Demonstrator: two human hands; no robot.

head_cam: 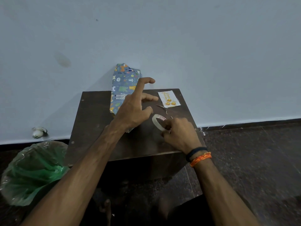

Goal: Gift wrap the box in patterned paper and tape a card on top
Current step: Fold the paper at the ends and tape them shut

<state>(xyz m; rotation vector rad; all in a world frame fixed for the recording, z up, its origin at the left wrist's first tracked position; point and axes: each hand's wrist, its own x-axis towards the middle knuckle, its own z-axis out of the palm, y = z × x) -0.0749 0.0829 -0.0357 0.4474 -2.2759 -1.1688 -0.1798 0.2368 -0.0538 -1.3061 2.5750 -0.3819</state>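
Observation:
The box wrapped in blue animal-pattern paper [122, 85] lies on the left part of a dark wooden table [91, 128], its far end against the wall. My left hand [135, 106] hovers over its near end, fingers spread and loosely bent, holding nothing. My right hand [179, 134] grips a roll of clear tape [157, 122] standing on edge on the table. A white card with gold balls [169, 99] lies flat at the table's back right. Small scissors [162, 107] lie just in front of the card.
A green plastic bag [32, 173] sits on the dark floor to the left of the table. A small white object [38, 132] lies at the base of the pale blue wall [162, 38]. The floor [252, 160] extends to the right.

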